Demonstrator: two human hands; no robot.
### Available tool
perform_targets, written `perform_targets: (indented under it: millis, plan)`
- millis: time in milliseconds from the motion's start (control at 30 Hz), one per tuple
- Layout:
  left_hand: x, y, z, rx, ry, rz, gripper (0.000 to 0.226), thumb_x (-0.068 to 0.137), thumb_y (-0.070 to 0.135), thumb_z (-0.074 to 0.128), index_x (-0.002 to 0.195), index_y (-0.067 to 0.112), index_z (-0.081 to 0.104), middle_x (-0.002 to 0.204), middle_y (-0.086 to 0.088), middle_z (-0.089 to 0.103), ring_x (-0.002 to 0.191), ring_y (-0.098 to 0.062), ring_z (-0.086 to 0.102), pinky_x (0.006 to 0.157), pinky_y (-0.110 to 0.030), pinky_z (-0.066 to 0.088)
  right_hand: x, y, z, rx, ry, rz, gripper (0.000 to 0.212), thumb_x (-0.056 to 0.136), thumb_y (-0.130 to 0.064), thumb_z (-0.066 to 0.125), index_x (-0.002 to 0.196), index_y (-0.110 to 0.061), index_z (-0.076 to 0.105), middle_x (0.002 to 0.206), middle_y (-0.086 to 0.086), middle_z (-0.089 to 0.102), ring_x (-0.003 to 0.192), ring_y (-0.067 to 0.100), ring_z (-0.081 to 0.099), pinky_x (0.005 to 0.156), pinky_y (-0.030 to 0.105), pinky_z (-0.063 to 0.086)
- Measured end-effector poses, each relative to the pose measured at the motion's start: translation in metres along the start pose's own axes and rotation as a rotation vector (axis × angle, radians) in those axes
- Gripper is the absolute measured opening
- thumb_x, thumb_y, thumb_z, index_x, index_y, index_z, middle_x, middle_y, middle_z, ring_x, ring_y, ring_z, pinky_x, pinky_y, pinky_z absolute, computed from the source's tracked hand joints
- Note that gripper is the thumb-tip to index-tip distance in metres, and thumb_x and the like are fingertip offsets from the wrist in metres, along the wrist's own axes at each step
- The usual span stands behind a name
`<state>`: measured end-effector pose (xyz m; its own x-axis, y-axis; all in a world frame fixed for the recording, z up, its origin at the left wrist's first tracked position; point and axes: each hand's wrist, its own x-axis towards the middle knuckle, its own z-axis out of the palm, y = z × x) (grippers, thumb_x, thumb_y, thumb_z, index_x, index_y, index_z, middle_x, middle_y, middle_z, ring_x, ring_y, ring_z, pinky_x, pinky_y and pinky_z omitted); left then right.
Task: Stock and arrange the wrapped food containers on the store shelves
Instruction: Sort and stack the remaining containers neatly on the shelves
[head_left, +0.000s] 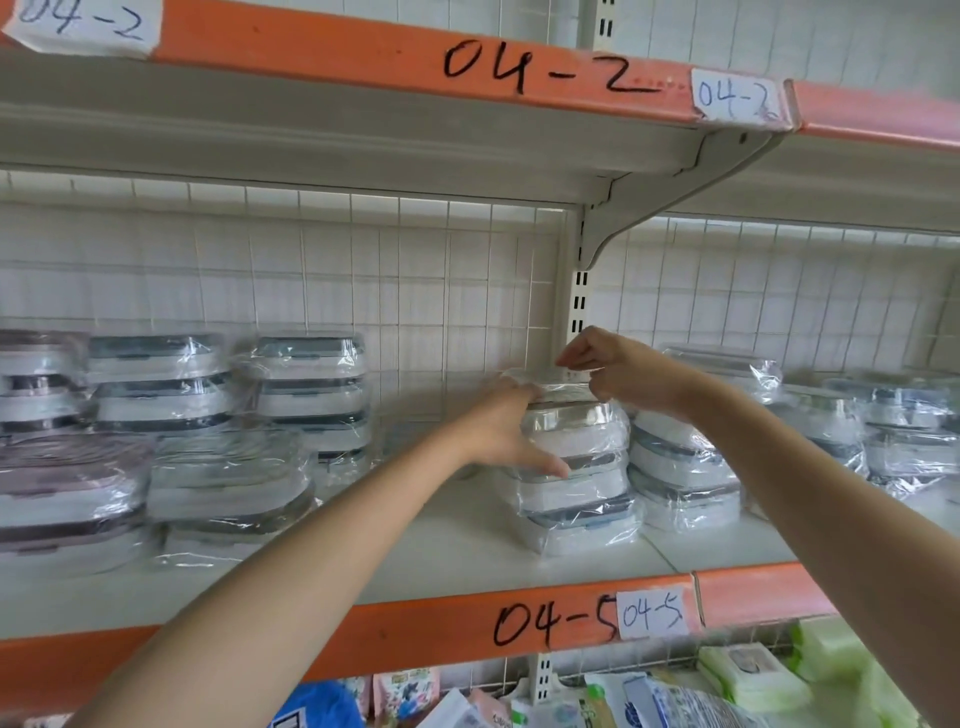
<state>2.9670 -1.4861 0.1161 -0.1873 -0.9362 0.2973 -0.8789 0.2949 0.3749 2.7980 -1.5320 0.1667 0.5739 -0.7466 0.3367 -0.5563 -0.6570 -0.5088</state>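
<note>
The shelf (441, 561), edged in orange and marked 04-5, runs across the middle of the frame, backed by a white wire grid (363, 270). Stacks (171, 384) of wrapped containers are lined along its left half, and more (883, 415) are set at the right, apparently grouped by kind so that each column faces forward. At centre right a stack (571, 467) of about three containers is being squared up, just beside a neighbouring stack (680, 467). The left hand (506, 431) is laid against the stack's left side with fingers spread and nearly straight, the thumb low on the front, probably to steady it. The right hand (613, 371) is curled above the top container, and the loose film there appears to be pinched between its fingertips, likely to tidy the wrap. The containers are seen as white bodies with dark rims, each sealed in clear, crinkled, glossy film.
</note>
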Motion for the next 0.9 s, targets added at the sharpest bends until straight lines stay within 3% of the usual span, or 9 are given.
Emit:
perform_targets:
  millis: [67, 233, 333, 467, 600, 700, 800, 900]
  plan:
    - [-0.002, -0.003, -0.002, 0.031, 0.044, -0.004, 0.096, 0.065, 0.051, 0.08, 0.143, 0.017, 0.035, 0.14, -0.004, 0.035, 0.131, -0.02, 0.034, 0.106, -0.029, 0.032, 0.003, 0.004, 0.002, -0.06, 0.027, 0.011, 0.052, 0.079, 0.016, 0.036, 0.123, -0.007, 0.05, 0.125, 0.005, 0.054, 0.121, 0.016, 0.049, 0.097, 0.022, 0.037]
    - [-0.035, -0.038, -0.048, 0.025, 0.172, -0.051, 0.087, 0.062, 0.052, 0.081, 0.135, 0.024, 0.042, 0.121, 0.004, 0.044, 0.109, -0.011, 0.046, 0.084, -0.022, 0.035, 0.029, 0.019, 0.011, -0.233, 0.112, 0.066, 0.05, 0.087, 0.009, 0.037, 0.131, -0.009, 0.05, 0.133, 0.007, 0.053, 0.123, 0.02, 0.048, 0.103, 0.026, 0.036]
    - [-0.061, -0.068, -0.075, 0.089, 0.178, -0.142, 0.088, 0.065, 0.049, 0.081, 0.139, 0.026, 0.039, 0.137, 0.005, 0.039, 0.126, -0.013, 0.04, 0.095, -0.022, 0.032, 0.048, 0.022, 0.031, -0.367, 0.022, 0.126, 0.048, 0.092, -0.017, 0.056, 0.138, -0.014, 0.043, 0.137, 0.01, 0.05, 0.124, 0.027, 0.046, 0.096, 0.028, 0.037]
    - [-0.09, -0.09, -0.089, 0.123, 0.155, -0.208, 0.088, 0.066, 0.048, 0.08, 0.14, 0.029, 0.036, 0.145, 0.008, 0.033, 0.131, -0.01, 0.034, 0.107, -0.027, 0.03, 0.073, 0.022, 0.054, -0.388, -0.108, 0.166, 0.078, 0.082, -0.036, 0.07, 0.145, -0.012, 0.029, 0.146, 0.007, 0.04, 0.132, 0.028, 0.039, 0.108, 0.037, 0.033]
    - [-0.114, -0.108, -0.103, 0.141, 0.168, -0.227, 0.084, 0.067, 0.044, 0.081, 0.138, 0.029, 0.039, 0.144, 0.01, 0.036, 0.13, -0.008, 0.034, 0.108, -0.028, 0.029, 0.088, 0.014, 0.074, -0.621, -0.065, 0.173, 0.073, 0.076, -0.035, 0.075, 0.137, -0.016, 0.038, 0.135, 0.006, 0.05, 0.124, 0.028, 0.045, 0.106, 0.051, 0.033]
    - [-0.133, -0.123, -0.115, 0.149, 0.185, -0.247, 0.082, 0.068, 0.043, 0.081, 0.136, 0.03, 0.039, 0.144, 0.013, 0.034, 0.123, 0.0, 0.032, 0.1, -0.019, 0.027, 0.087, 0.012, 0.08, -0.665, -0.011, 0.133, 0.065, 0.076, -0.033, 0.075, 0.129, -0.015, 0.043, 0.123, 0.003, 0.057, 0.11, 0.024, 0.053, 0.099, 0.045, 0.04]
    - [-0.155, -0.14, -0.123, 0.126, 0.196, -0.303, 0.08, 0.068, 0.039, 0.082, 0.134, 0.03, 0.039, 0.144, 0.013, 0.034, 0.124, -0.003, 0.033, 0.102, -0.024, 0.029, 0.081, 0.018, 0.073, -0.665, -0.047, 0.096, 0.073, 0.075, -0.038, 0.075, 0.133, -0.012, 0.038, 0.13, 0.007, 0.052, 0.116, 0.025, 0.051, 0.1, 0.041, 0.041]
    - [-0.17, -0.152, -0.123, 0.121, 0.167, -0.324, 0.08, 0.067, 0.038, 0.083, 0.134, 0.032, 0.038, 0.145, 0.012, 0.034, 0.125, -0.004, 0.034, 0.103, -0.025, 0.03, 0.076, 0.019, 0.069, -0.737, -0.021, 0.119, 0.063, 0.077, -0.04, 0.073, 0.126, -0.014, 0.043, 0.115, 0.001, 0.06, 0.105, 0.021, 0.056, 0.099, 0.038, 0.039]
